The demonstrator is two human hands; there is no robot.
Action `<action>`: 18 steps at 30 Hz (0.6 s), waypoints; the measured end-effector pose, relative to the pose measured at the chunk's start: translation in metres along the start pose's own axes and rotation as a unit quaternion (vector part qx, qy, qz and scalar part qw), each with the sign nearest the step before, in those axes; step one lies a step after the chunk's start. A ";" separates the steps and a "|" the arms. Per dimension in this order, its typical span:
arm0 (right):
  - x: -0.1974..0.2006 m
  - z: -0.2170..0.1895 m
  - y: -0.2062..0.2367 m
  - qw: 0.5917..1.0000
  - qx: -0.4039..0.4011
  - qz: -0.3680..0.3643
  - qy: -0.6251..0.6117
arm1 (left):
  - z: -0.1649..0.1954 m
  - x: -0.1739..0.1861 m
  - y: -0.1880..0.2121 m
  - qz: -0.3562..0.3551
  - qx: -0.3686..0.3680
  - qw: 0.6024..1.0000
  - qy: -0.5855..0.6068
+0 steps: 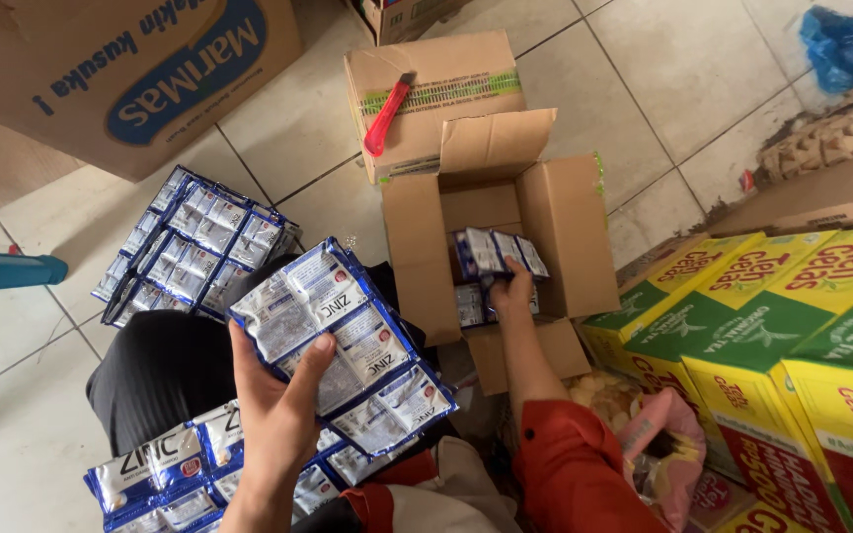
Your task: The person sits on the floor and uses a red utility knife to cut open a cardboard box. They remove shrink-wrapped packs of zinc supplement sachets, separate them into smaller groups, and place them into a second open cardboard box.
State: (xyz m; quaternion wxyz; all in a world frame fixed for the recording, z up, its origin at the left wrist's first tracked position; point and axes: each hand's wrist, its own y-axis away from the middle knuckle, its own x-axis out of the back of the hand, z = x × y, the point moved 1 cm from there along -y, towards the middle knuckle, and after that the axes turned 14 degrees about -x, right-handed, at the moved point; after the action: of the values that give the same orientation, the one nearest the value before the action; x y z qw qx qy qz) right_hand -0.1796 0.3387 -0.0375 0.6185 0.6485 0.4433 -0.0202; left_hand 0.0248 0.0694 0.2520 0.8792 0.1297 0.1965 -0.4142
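1. The floor stack of sachet strips [194, 247] could slide.
2. The left hand [278, 415] grips a blue-and-silver sachet sheet [333, 336] above the lap; its loose end may flop.
3. The right hand [510, 294] pinches sachets [494, 252] inside the open carton [570, 232]; flaps crowd it.
4. The red cutter [387, 115] lies behind, and green-yellow boxes [772, 326] hem the right.

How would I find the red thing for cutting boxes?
Look at the open box the right hand reaches into. Just behind it stands a closed box sealed with green tape. The cutter lies slanted on its top, the only red, thin tool there; everything near it is brown cardboard.
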 end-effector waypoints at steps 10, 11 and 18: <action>0.005 0.025 -0.049 0.995 -0.085 0.046 0.024 | -0.007 0.001 -0.005 0.048 0.044 0.997 -0.039; 0.009 0.029 -0.050 0.990 -0.100 0.086 0.051 | -0.008 0.002 -0.005 0.053 0.050 0.996 -0.045; 0.001 0.037 -0.045 0.942 0.032 0.289 0.168 | -0.013 0.004 -0.006 0.071 0.052 0.995 -0.050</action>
State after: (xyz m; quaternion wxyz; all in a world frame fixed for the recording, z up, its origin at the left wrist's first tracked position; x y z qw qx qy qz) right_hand -0.1867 0.3020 -0.0820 0.4930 0.7621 0.3339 0.2543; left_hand 0.0193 0.0679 0.2382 0.9071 0.1681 0.1211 -0.3663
